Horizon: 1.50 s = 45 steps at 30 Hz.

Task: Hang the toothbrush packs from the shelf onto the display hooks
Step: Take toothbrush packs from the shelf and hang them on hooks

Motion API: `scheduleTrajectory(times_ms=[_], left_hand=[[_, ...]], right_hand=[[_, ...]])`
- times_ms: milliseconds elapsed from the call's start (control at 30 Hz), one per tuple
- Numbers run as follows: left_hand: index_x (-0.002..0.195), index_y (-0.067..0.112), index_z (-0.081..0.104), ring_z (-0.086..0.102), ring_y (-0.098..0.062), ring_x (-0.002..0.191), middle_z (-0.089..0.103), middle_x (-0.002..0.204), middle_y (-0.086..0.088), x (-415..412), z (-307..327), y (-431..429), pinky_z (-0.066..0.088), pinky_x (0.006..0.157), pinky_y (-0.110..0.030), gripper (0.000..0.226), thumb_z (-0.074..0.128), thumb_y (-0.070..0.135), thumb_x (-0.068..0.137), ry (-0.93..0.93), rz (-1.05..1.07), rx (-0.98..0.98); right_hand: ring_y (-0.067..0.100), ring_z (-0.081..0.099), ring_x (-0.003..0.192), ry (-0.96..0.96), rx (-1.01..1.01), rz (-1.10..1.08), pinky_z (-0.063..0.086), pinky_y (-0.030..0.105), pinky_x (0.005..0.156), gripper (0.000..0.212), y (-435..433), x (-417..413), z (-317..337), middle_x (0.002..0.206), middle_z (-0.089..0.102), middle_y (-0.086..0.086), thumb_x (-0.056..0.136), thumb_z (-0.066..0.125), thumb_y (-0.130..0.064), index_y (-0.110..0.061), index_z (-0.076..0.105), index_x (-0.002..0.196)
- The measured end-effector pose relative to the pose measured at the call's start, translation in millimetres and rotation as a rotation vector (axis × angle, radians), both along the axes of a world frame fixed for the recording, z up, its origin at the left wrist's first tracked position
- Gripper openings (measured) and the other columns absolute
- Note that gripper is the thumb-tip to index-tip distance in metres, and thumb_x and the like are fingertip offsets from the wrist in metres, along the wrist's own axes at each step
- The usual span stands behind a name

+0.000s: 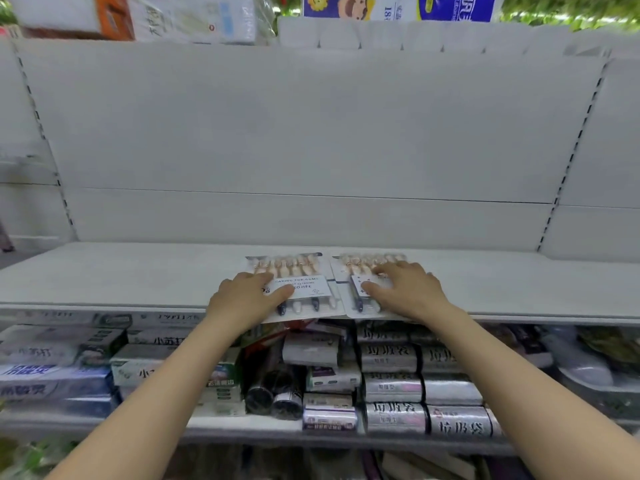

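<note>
both toothbrush packs are lying flat on the white shelf (138,275), side by side at its front edge, roughly mid-width, and their near ends stick out a bit past the lip. from my end the left hand (246,299) sits on top of the left toothbrush pack (304,285), fingers laid out fairly straight over its left side and the thumb across the printed label, so it's resting on it rather than gripping. same deal on the other side: the right hand (412,292) lies spread over the right toothbrush pack (348,292), fingertips up near the brush heads, thumb on the card, nothing curled around it as far as i can see. the two packs nearly touch along their long edges. behind them is the plain white back panel (311,133) with slotted uprights at both sides. on the lower shelf (242,424) under the front edge: toothpaste boxes (52,368) toward the left, a couple of black rolls (273,393) in the middle, stacked silver-wrapped rolls (391,358) toward the right. blurry tissue packs (450,6) up top.
</note>
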<state>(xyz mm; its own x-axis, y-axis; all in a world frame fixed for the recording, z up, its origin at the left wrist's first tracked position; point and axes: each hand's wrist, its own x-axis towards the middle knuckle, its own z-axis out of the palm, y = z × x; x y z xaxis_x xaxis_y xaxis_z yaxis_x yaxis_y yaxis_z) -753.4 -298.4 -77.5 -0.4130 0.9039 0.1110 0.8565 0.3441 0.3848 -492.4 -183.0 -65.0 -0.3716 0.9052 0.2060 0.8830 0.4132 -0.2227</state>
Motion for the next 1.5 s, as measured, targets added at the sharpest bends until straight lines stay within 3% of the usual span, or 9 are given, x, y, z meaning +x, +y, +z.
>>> scheduleTrajectory(times_ms=[200, 400, 533, 700, 900, 1067, 1133, 1367, 1500], left_hand=[[0.150, 0.025, 0.032, 0.031, -0.036, 0.135, 0.035, 0.148, -0.014, 20.6, 10.3, -20.7, 0.036, 0.103, -0.045, 0.097, 0.031, 0.089, 0.078, 0.118, 0.250, -0.103], [0.150, 0.015, 0.025, 0.049, -0.041, 0.124, 0.027, 0.146, -0.017, 24.2, 4.6, -28.9, 0.047, 0.093, -0.045, 0.108, 0.040, 0.090, 0.074, -0.035, 0.317, -0.029], [0.154, 0.014, 0.011, 0.050, -0.042, 0.122, 0.021, 0.148, -0.019, 25.9, 2.9, -28.3, 0.049, 0.091, -0.045, 0.110, 0.061, 0.075, 0.077, -0.226, 0.320, 0.076], [0.155, 0.012, 0.008, 0.042, -0.041, 0.132, 0.019, 0.152, -0.020, 35.5, -2.1, -32.9, 0.044, 0.100, -0.047, 0.110, 0.079, 0.046, 0.078, -0.478, 0.313, 0.287], [0.156, 0.016, 0.003, 0.035, -0.040, 0.137, 0.020, 0.151, -0.021, 40.8, -18.4, -46.1, 0.038, 0.107, -0.049, 0.121, 0.088, 0.034, 0.072, -0.587, 0.333, 0.486], [0.157, 0.013, -0.001, 0.023, -0.036, 0.146, 0.021, 0.158, -0.019, 42.0, -27.7, -64.0, 0.029, 0.114, -0.050, 0.126, 0.088, 0.033, 0.071, -0.600, 0.349, 0.488], [0.157, 0.011, 0.004, 0.020, -0.033, 0.148, 0.023, 0.160, -0.016, 39.7, -35.2, -69.0, 0.027, 0.118, -0.053, 0.128, 0.091, 0.035, 0.066, -0.599, 0.344, 0.483], [0.146, 0.015, 0.030, 0.042, -0.031, 0.136, 0.045, 0.148, -0.009, 40.6, -49.3, -86.3, 0.039, 0.110, -0.056, 0.113, 0.095, 0.034, 0.056, -0.602, 0.322, 0.548], [0.116, 0.021, 0.057, 0.065, -0.022, 0.105, 0.069, 0.111, 0.002, 36.6, -54.5, -96.3, 0.053, 0.094, -0.051, 0.061, 0.090, 0.030, 0.065, -0.658, 0.289, 0.589]], right_hand=[[0.034, 0.034, 0.141, 0.012, -0.179, -0.205, 0.037, 0.052, 0.109, 0.117, -8.2, 10.8, 6.2, 0.158, 0.033, 0.005, 0.063, 0.042, -0.097, -0.028, 0.025, 0.155], [0.036, 0.029, 0.144, 0.043, -0.162, -0.283, 0.033, 0.049, 0.113, 0.121, -16.9, 11.2, -0.9, 0.160, 0.026, 0.015, 0.063, 0.041, -0.098, -0.022, 0.024, 0.155], [0.037, 0.026, 0.145, 0.075, -0.141, -0.303, 0.029, 0.050, 0.116, 0.127, -21.4, 14.3, -5.4, 0.160, 0.023, 0.017, 0.059, 0.041, -0.100, -0.019, 0.023, 0.155], [0.038, 0.027, 0.144, 0.113, -0.145, -0.315, 0.029, 0.050, 0.114, 0.134, -26.1, 17.6, -4.1, 0.158, 0.025, 0.020, 0.056, 0.049, -0.099, -0.016, 0.017, 0.156], [0.038, 0.031, 0.141, 0.131, -0.175, -0.325, 0.033, 0.048, 0.113, 0.142, -25.2, 19.6, -0.6, 0.154, 0.033, 0.021, 0.050, 0.052, -0.100, -0.014, 0.015, 0.156], [0.038, 0.030, 0.141, 0.129, -0.200, -0.296, 0.034, 0.049, 0.111, 0.142, -24.6, 22.7, 1.7, 0.155, 0.035, 0.018, 0.049, 0.055, -0.100, -0.012, 0.020, 0.155], [0.039, 0.029, 0.140, 0.139, -0.191, -0.295, 0.034, 0.049, 0.111, 0.143, -26.8, 24.0, 0.9, 0.153, 0.034, 0.020, 0.048, 0.057, -0.099, -0.012, 0.019, 0.155], [0.042, 0.031, 0.138, 0.224, -0.147, -0.314, 0.034, 0.048, 0.110, 0.142, -35.6, 30.0, 2.6, 0.151, 0.034, 0.026, 0.051, 0.066, -0.092, -0.011, 0.015, 0.155], [0.039, 0.050, 0.125, 0.572, -0.172, -0.328, 0.045, 0.048, 0.103, 0.119, -19.8, 49.1, 0.1, 0.137, 0.053, 0.023, 0.049, 0.087, -0.070, -0.004, 0.044, 0.139]])
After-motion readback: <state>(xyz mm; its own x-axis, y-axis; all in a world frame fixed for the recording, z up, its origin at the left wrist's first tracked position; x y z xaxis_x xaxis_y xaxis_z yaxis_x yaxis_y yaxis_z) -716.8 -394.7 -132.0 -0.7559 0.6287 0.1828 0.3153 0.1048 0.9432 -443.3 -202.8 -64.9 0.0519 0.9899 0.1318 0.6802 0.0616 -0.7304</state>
